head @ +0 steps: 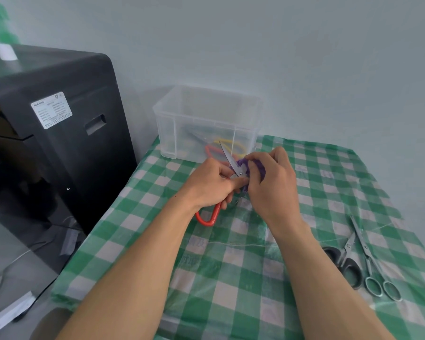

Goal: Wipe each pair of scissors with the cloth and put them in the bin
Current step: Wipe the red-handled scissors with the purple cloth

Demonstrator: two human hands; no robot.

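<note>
My left hand (pixel 212 184) grips a pair of red-handled scissors (pixel 210 215) above the table, blades pointing up and away. My right hand (pixel 271 179) holds a purple cloth (pixel 258 166) bunched against the blades near the pivot. Behind them a clear plastic bin (pixel 172 133) stands at the table's far edge, with yellow and orange-handled scissors (pixel 227 144) lying inside. On the right of the table lie black-handled scissors (pixel 349 263) and all-metal scissors (pixel 368 261), side by side.
The table wears a green-and-white checked cover (pixel 219 278). A large black machine (pixel 52 143) stands close to its left side. A pale wall rises right behind the bin. Loose items lie on the floor at the lower left.
</note>
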